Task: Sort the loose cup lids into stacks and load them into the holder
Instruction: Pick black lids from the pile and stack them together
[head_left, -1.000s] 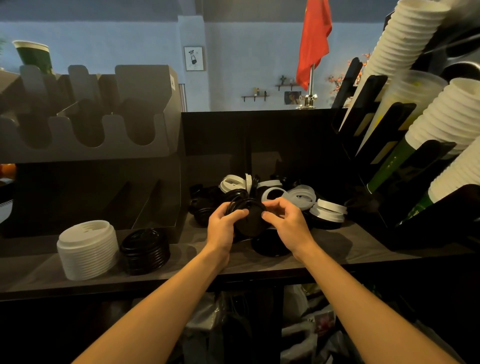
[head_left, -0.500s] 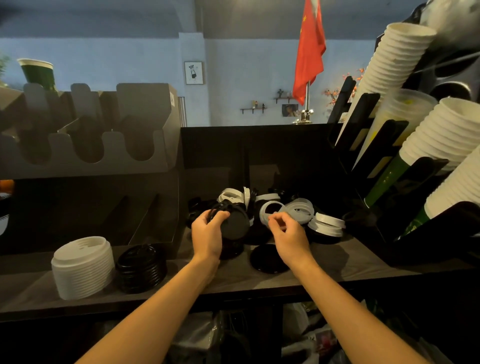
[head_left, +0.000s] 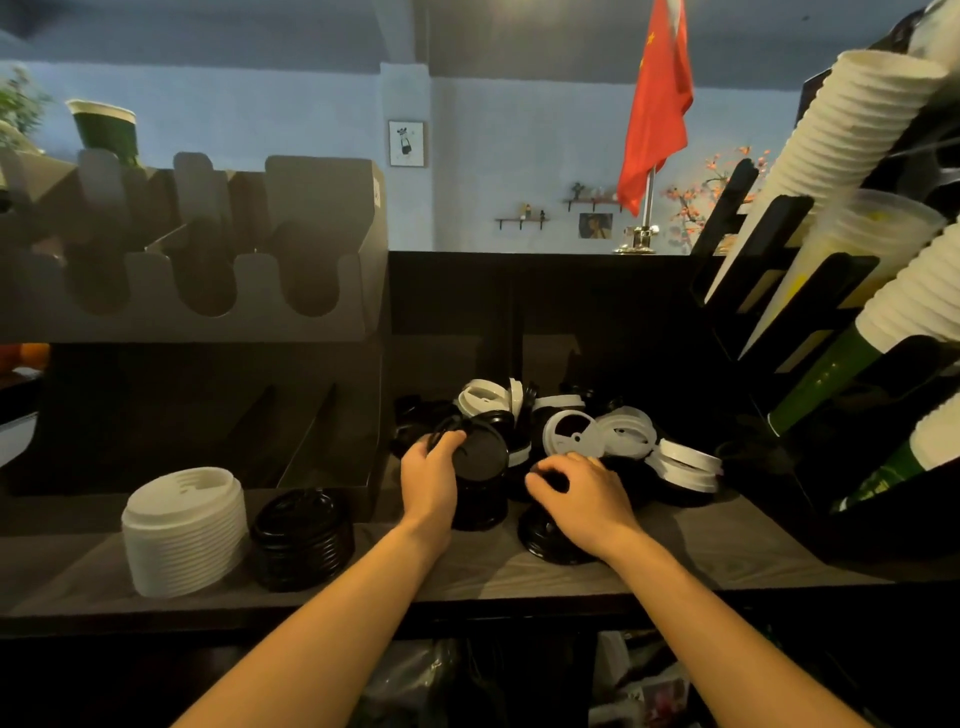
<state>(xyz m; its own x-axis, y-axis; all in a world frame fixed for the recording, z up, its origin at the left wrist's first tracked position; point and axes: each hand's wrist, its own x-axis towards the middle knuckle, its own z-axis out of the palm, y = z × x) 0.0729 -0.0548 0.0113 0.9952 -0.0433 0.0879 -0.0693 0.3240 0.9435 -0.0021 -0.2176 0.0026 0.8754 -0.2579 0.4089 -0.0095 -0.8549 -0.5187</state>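
- Lids (head_left: 597, 434): loose, black and white, heaped on the counter (head_left: 727, 551) towards the back, between the holder and the rack.
- Held stack (head_left: 480, 483): short and black, standing on the counter at the heap's front, with its top lid tilted.
- Left hand (head_left: 431, 478): fingers and thumb curled round the top of the held stack, gripping it.
- Right hand (head_left: 584, 496): palm down, fingers curled over a flat lid (head_left: 545, 543), black; fingertips among dark lids. Whether it grips anything cannot be told. Apart from the left hand.
- White stack (head_left: 182, 530) and black stack (head_left: 301, 540): side by side on the counter, left.
- Holder (head_left: 197, 249): grey and slotted, upper left.
- Rack (head_left: 769, 291): black, on the right, carrying cups (head_left: 857, 130).
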